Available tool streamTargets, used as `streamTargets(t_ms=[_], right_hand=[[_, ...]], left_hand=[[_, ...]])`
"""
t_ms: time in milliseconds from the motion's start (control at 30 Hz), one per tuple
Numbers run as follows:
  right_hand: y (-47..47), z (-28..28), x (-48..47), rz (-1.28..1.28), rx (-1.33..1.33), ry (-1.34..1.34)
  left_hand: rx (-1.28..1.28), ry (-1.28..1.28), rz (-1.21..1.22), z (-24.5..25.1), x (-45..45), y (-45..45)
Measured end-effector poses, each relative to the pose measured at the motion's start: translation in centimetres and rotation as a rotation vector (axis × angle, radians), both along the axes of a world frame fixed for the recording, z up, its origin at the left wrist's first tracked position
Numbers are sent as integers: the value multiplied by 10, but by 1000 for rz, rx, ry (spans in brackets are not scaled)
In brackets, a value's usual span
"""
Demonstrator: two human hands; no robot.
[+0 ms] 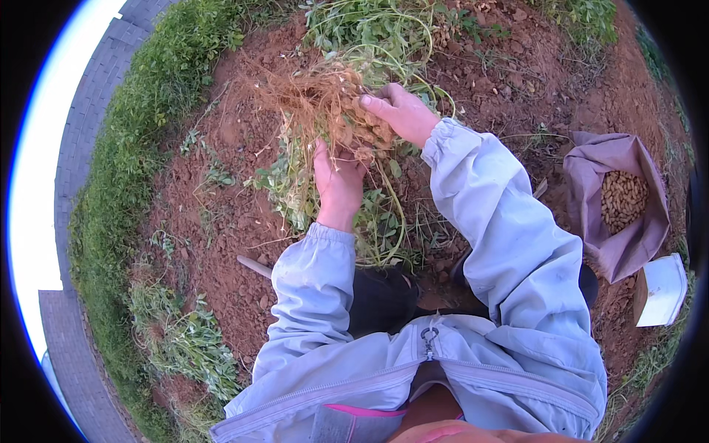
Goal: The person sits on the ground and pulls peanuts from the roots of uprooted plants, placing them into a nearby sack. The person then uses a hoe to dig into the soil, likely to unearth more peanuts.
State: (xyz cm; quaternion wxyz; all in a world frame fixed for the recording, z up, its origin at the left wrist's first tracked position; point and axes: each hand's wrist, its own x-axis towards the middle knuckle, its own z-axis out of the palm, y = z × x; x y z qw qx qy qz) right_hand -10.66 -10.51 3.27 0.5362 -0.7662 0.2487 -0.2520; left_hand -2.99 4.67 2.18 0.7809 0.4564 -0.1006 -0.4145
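Note:
A pulled-up peanut plant lies across my hands, its tangled brown roots (310, 91) pointing up and left and its peanut pods (368, 124) bunched at the middle. My left hand (340, 180) holds the plant from below, fingers partly hidden behind the pods and stems. My right hand (403, 111) grips at the right side of the pod cluster, thumb and fingers closed on it. Green leafy stems (382, 227) hang down beneath the bunch.
A purple sack (590, 166) holding loose peanuts (624, 199) stands open on the right, a white container (662, 290) beside it. Uprooted plants (194, 354) lie at lower left, more greenery (371, 27) ahead. Growing plants (133, 122) border the reddish soil (205, 282) on the left.

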Motion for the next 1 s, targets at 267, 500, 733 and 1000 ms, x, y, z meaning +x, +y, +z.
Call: streamTargets(t_ms=[267,500,733,1000], right_hand=[[-10,4,-10,123,45,47],[-5,15,-21,183,-26,55],[-2,18,-22,197,-99,2],[7,10,-29,222,-492,96]], left_hand=[[30,148,-304,-9,1,5],[-135,-14,-393,-15,2,4],[-282,154,-379,-24,7,-6],[-252,300,-566,-20,22,-8]])
